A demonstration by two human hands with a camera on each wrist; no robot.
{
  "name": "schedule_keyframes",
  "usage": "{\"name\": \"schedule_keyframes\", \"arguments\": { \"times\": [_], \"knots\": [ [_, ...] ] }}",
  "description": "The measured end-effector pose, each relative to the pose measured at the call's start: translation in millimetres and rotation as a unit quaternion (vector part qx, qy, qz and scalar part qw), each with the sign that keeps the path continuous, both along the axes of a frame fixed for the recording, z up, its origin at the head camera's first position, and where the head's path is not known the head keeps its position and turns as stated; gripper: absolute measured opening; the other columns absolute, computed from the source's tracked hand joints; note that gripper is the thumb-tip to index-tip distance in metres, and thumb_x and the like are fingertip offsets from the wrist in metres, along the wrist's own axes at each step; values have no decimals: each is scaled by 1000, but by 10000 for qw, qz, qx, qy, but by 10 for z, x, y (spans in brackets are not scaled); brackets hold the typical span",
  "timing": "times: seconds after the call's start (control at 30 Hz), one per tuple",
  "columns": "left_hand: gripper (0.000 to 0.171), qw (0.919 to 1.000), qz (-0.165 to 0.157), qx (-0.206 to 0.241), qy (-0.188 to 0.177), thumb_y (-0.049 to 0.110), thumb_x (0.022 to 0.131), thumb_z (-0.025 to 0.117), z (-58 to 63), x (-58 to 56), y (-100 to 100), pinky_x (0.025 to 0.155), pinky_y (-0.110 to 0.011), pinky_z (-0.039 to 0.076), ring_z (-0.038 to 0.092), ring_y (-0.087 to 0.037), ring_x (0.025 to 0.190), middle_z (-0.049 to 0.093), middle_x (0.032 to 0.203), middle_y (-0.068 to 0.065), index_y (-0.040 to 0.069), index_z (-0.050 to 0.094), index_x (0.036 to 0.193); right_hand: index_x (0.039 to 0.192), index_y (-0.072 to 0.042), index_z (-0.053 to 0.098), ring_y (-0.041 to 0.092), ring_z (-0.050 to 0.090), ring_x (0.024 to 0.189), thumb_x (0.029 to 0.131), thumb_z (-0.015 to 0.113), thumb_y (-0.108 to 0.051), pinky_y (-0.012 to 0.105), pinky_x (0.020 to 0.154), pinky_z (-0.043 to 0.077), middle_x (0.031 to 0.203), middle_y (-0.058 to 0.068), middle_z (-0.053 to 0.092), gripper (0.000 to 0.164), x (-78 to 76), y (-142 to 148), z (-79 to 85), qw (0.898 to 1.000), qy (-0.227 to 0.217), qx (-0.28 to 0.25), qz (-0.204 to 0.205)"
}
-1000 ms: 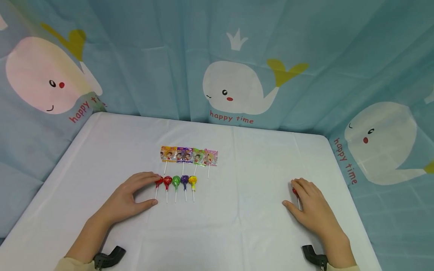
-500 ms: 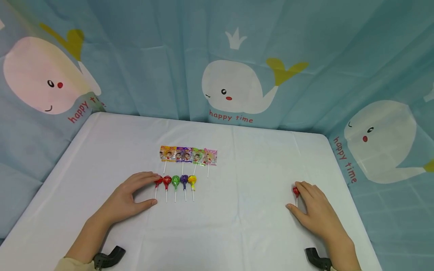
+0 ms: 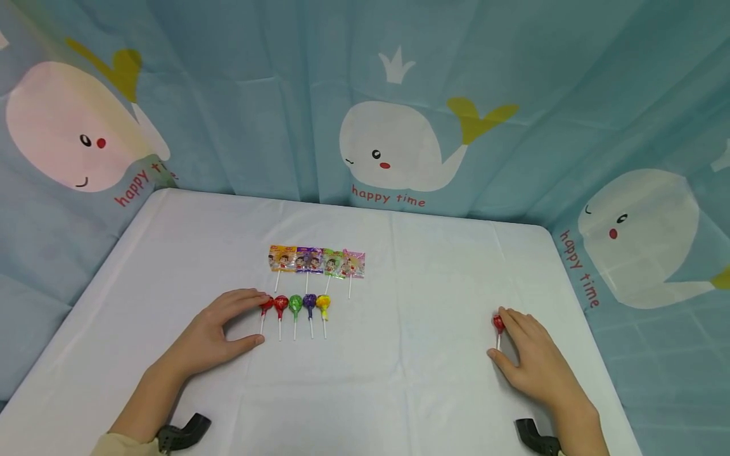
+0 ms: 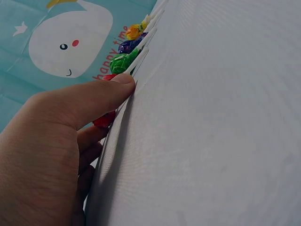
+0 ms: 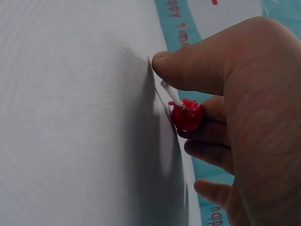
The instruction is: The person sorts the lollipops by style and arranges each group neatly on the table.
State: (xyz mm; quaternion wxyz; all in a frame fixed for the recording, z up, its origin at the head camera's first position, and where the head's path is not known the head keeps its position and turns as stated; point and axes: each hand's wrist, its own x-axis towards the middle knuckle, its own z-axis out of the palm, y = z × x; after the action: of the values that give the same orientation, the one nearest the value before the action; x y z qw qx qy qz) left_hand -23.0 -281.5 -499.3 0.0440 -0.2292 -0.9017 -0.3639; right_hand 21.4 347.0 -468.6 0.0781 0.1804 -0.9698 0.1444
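Observation:
My left hand [image 3: 219, 334] lies on the table, thumb and fingers spread apart, its fingertips touching the leftmost red lollipop [image 3: 265, 308]. That one begins a row with another red lollipop [image 3: 281, 305], a green one [image 3: 295, 305], a purple one [image 3: 310, 304] and a yellow one [image 3: 323, 304], sticks toward me. On the right side of the table a single red lollipop [image 3: 498, 323] lies beside my right hand [image 3: 530, 354]. The right fingertips are at its head, and the thumb stays apart from the white stick [image 5: 172, 94].
Behind the row lie flat-wrapped lollipops: orange [image 3: 283, 258], purple [image 3: 310, 259], green [image 3: 333, 263] and pink [image 3: 355, 264]. A white cloth covers the table [image 3: 399, 380]. A blue whale-print curtain [image 3: 256, 114] hangs around its back and sides.
My right hand has drawn slightly right and back toward me, leaving more of the single red lollipop in sight. The left hand and the row have stayed in place.

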Motion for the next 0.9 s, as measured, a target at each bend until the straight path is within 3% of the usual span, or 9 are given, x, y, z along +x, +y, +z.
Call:
{"name": "schedule_keyframes", "arguments": {
  "times": [0.13, 0.53, 0.9],
  "knots": [
    [76, 10000, 11, -17, -12, 26, 79, 101, 13, 3, 2, 117, -6, 23, 51, -21, 143, 63, 151, 3, 29, 69, 148, 155, 8, 52, 48, 51, 139, 87, 90, -31, 32, 134, 13, 151, 27, 59, 88, 8, 19, -4, 10000, -47, -82, -18],
    [76, 10000, 29, -42, -26, 26, 79, 101, 14, 0, 2, 117, -7, 22, 51, -22, 144, 63, 151, 2, 29, 69, 148, 157, 5, 53, 49, 50, 141, 87, 91, -37, 31, 134, 10, 151, 27, 58, 90, 17, 17, 9, 9994, -228, -46, -259],
    [76, 10000, 33, 1, -51, 25, 79, 101, 33, 9, 15, 117, -7, 23, 52, -23, 143, 63, 150, 2, 28, 69, 148, 154, 3, 56, 48, 53, 139, 82, 95, -36, 34, 134, 17, 150, 26, 60, 91, -15, 1, 35, 9998, -41, -69, -175]
  ]
}}
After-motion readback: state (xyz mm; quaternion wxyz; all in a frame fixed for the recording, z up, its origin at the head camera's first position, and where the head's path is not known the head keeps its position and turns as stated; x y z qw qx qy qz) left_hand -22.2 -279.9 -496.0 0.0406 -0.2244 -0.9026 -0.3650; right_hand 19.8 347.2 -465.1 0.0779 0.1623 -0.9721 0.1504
